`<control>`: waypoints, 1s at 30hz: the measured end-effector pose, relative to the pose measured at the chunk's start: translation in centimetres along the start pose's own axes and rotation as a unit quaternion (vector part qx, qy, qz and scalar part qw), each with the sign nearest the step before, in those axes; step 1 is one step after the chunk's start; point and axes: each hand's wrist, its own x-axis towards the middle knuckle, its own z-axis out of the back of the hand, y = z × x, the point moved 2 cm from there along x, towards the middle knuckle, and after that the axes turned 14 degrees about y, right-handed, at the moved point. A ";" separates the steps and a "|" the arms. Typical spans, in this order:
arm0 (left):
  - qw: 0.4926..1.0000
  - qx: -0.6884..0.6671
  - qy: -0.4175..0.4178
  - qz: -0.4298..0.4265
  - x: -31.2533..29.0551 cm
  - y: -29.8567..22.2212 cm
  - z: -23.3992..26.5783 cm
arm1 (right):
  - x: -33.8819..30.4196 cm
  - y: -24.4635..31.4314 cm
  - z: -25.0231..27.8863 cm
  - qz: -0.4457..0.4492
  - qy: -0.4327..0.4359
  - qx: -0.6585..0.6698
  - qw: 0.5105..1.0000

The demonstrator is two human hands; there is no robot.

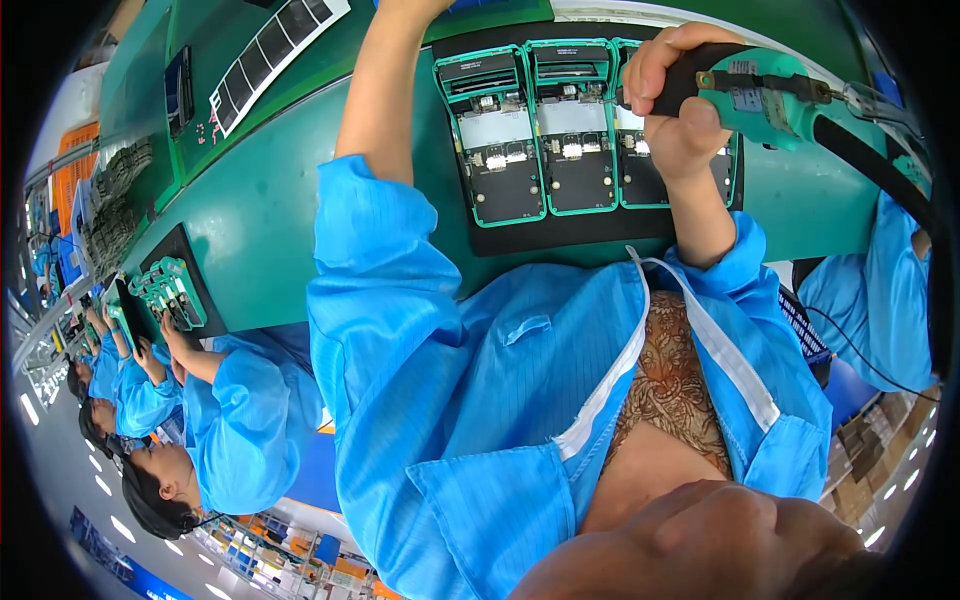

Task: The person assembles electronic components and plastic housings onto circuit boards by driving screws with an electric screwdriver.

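Observation:
My right hand is closed around the black grip of an electric screwdriver with a green body. It is held over the right part of a black tray; the tool's tip is hidden. In the tray lie several green-framed device housings, among them a left one and a middle one, with black boards and white strips inside. My right hand partly covers the housings farther right. Beyond the tray's far left corner reaches my left hand, cut off by the upper edge, its fingers out of sight.
A thick black cable runs from the screwdriver to the right. On the green bench, a white strip with black rectangles lies far left. Co-workers in blue sit on the left, one near green parts; another blue sleeve is at right.

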 end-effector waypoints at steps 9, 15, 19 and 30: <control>0.996 -0.017 -0.089 -0.003 -2.1 -2.5 0.2 | -0.5 -0.8 0.2 -0.024 0.010 0.017 1.000; 0.983 -0.146 -0.098 -0.049 -9.5 -6.9 1.6 | -0.3 -1.2 0.1 -0.013 0.021 0.040 0.999; 0.982 -0.161 -0.044 -0.084 -13.4 -6.2 -1.0 | -0.8 -1.4 0.7 -0.014 0.032 0.047 0.998; 0.992 -0.002 -0.040 -0.118 -20.3 -8.7 -7.6 | 1.1 3.6 -2.5 0.052 0.054 0.113 0.991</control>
